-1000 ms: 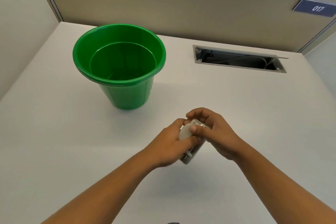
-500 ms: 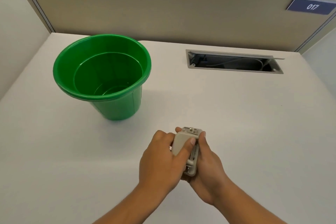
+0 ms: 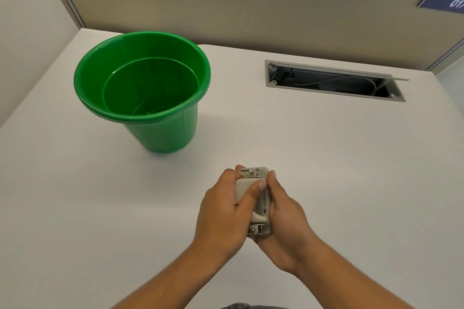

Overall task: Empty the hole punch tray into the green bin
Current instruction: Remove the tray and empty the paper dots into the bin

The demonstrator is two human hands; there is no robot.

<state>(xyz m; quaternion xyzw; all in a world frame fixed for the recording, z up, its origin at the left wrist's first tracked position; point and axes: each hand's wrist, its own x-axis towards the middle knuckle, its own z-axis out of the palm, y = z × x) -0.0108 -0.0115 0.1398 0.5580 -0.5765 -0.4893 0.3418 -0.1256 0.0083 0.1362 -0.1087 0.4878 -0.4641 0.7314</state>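
A small beige hole punch (image 3: 259, 202), held lengthwise above the worktop (image 3: 326, 158). A green bin (image 3: 160, 130) stands upright, open, well apart at far left.

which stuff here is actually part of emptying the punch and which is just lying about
Part of the job:
- hole punch, held in both hands
- green bin, upright on the desk
- left hand
- right hand

Just there:
- cable slot in the desk
- blue number sign on the partition

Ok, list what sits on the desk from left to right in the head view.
green bin → left hand → hole punch, gripped by both hands → right hand → cable slot, further back.
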